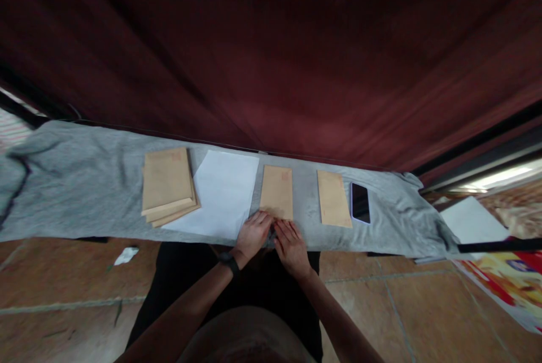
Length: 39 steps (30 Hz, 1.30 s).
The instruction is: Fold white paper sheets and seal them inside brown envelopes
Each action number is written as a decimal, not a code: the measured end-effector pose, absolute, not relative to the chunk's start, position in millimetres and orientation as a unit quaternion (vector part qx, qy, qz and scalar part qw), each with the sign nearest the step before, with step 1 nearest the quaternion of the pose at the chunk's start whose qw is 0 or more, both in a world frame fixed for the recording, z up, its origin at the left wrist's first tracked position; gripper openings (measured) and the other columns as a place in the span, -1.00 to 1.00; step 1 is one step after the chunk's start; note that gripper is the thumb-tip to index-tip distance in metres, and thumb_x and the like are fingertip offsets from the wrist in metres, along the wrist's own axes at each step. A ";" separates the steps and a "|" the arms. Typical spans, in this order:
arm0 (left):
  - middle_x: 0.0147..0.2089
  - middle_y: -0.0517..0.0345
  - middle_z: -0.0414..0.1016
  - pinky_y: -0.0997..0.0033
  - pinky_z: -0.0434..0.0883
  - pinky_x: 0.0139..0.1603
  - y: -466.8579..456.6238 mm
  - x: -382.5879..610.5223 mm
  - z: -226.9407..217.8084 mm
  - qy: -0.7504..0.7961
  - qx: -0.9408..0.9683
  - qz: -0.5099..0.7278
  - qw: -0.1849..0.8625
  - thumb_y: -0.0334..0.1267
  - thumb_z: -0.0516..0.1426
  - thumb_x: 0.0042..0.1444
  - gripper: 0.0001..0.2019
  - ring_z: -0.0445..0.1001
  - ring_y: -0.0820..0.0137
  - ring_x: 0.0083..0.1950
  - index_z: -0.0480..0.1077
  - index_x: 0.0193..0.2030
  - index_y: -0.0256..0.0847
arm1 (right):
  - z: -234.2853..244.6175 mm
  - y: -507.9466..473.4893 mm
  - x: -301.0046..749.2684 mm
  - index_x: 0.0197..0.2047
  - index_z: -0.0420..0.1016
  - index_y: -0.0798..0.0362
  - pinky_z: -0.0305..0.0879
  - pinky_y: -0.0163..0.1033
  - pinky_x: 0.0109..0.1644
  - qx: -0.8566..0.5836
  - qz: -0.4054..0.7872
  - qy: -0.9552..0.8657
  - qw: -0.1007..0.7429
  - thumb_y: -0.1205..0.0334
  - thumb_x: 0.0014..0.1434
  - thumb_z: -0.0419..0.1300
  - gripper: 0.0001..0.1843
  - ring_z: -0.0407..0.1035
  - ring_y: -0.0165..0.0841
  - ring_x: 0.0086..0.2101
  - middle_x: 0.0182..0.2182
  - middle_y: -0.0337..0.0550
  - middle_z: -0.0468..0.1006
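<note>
A brown envelope (276, 191) lies in the middle of a grey cloth (84, 182). Both my hands rest at its near edge. My left hand (253, 234), with a dark watch on the wrist, has its fingers stretched flat on the envelope's near left corner, beside a white paper sheet (224, 193). My right hand (290, 245) lies flat next to it, fingers extended toward the envelope's near edge. Neither hand grips anything. A second brown envelope (333, 198) lies to the right.
A stack of brown envelopes (168, 185) sits at the left. A black phone (360, 202) lies right of the second envelope. Dark red curtain (271, 52) hangs behind. More white paper (472, 221) and a colourful printed sheet (508, 281) lie on the tiled floor at right.
</note>
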<state>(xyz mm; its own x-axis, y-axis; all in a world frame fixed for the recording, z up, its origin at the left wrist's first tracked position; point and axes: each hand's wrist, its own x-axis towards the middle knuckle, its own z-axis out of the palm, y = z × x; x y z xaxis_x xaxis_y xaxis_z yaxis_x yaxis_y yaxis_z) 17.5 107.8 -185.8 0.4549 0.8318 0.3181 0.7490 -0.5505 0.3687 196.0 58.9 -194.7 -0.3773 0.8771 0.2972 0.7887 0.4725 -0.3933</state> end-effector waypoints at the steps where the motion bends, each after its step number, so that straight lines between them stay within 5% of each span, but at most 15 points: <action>1: -0.07 0.01 0.54 0.18 0.47 0.04 108.1 17.6 -186.1 0.465 0.849 0.237 0.088 -0.41 0.01 0.29 -0.79 0.49 0.22 -0.01 0.43 -0.07 -0.17 | -194.7 55.2 192.7 0.39 0.21 0.03 0.00 0.10 0.44 -0.511 0.089 -0.824 0.226 0.19 0.43 -0.04 -0.49 0.17 -0.20 0.31 0.33 -0.04 0.29; 7: 0.07 -0.05 0.54 0.13 0.42 0.20 101.3 17.2 -192.1 0.450 0.860 0.230 0.074 -0.45 -0.01 0.25 -0.66 0.48 0.21 0.13 0.41 0.11 -0.23 | -197.4 51.6 184.3 0.44 0.11 0.01 -0.01 0.15 0.44 -0.546 0.078 -0.807 0.211 0.18 0.43 -0.05 -0.45 0.18 -0.17 0.31 0.33 -0.04 0.28; 13: 0.36 -0.15 0.32 0.07 0.24 0.40 83.1 16.2 -196.8 0.447 0.868 0.213 0.030 -0.37 -0.07 0.34 -0.56 0.26 0.20 0.40 0.25 0.32 -0.35 | -199.1 51.2 183.3 0.45 0.08 0.04 -0.03 0.11 0.46 -0.547 0.077 -0.805 0.218 0.17 0.43 -0.05 -0.43 0.17 -0.18 0.32 0.34 -0.02 0.27; 28: 0.40 -0.27 0.23 0.03 0.15 0.44 69.2 16.6 -190.7 0.482 0.858 0.177 0.013 -0.16 0.04 0.32 -0.46 0.12 0.08 0.47 0.22 0.35 -0.43 | -197.6 55.6 220.9 0.41 0.18 0.04 0.02 0.11 0.42 -0.578 0.050 -0.785 0.216 0.28 0.44 -0.09 -0.49 0.22 -0.19 0.29 0.32 -0.03 0.31; 39: 0.43 -0.30 0.16 0.07 0.08 0.47 66.3 24.2 -190.8 0.506 0.853 0.128 -0.004 -0.26 -0.03 0.29 -0.42 0.07 0.11 0.48 0.13 0.40 -0.51 | -195.7 54.5 186.0 0.42 0.15 0.12 0.00 0.05 0.42 -0.555 0.024 -0.801 0.222 0.22 0.44 -0.08 -0.47 0.09 -0.21 0.35 0.35 0.01 0.25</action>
<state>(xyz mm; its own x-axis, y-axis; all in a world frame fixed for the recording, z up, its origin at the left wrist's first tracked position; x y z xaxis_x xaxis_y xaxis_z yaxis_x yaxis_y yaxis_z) 24.2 66.3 -190.8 0.4542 0.8625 0.2230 0.8647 -0.4871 0.1225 186.0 54.5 -195.7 -0.2859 0.8998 0.3295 0.8784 0.3836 -0.2852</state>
